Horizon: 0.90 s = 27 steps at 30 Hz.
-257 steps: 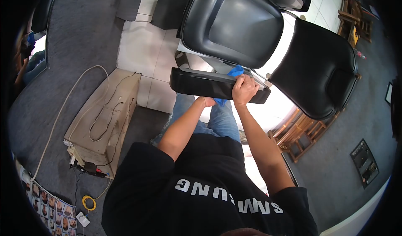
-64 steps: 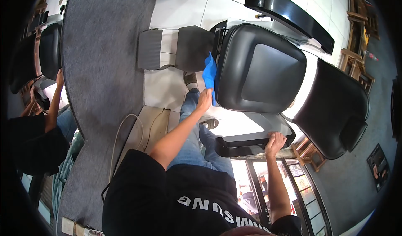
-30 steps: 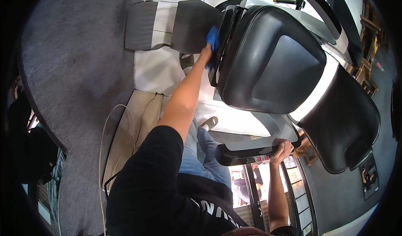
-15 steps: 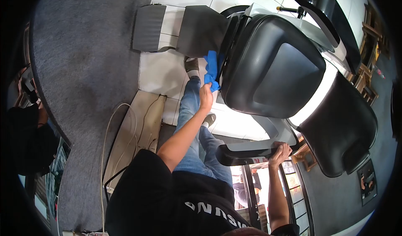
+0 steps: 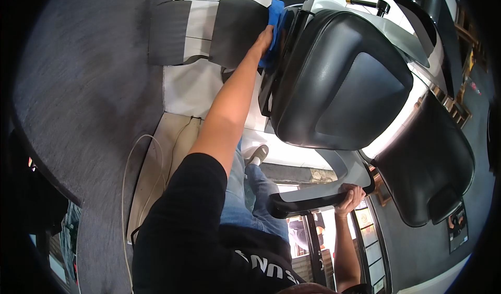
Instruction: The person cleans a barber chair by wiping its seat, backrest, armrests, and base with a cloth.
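A black padded salon chair seat (image 5: 360,90) fills the upper middle, with its backrest (image 5: 425,163) to the right. My left hand (image 5: 265,41), fingers closed, presses a blue cloth (image 5: 275,17) against the dark panel along the seat's front edge, beside the grey footrest (image 5: 237,30). The near armrest (image 5: 302,200), black with a grey inner side, lies below the seat. My right hand (image 5: 350,199) is wrapped round its end close to the backrest. The far armrest (image 5: 422,17) is at the upper right.
A beige box-like base (image 5: 148,182) with a looped cable (image 5: 124,189) stands at the left, beside the dark grey wall surface (image 5: 94,96). A mirror is at the far left edge. Wooden furniture (image 5: 467,33) stands behind the chair. A glass door (image 5: 370,242) is at the lower right.
My left arm has stretched away from me, moving the blue cloth up along the seat's front edge. My right hand stays on the near armrest. The view has shifted slightly.
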Each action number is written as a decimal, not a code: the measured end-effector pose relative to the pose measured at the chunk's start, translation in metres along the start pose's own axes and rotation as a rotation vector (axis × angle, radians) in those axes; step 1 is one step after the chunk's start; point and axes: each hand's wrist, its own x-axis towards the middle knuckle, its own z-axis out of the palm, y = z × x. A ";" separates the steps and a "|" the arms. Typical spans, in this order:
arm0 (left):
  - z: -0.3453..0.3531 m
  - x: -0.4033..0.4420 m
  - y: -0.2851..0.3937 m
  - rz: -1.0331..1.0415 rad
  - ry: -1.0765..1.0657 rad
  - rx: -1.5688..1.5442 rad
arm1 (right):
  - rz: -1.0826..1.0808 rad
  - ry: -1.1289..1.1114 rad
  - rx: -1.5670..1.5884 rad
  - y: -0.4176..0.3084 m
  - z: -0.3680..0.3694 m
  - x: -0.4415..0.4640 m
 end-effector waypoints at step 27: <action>0.012 -0.019 0.049 0.176 -0.139 -0.254 | -0.041 -0.011 -0.020 0.002 -0.003 0.003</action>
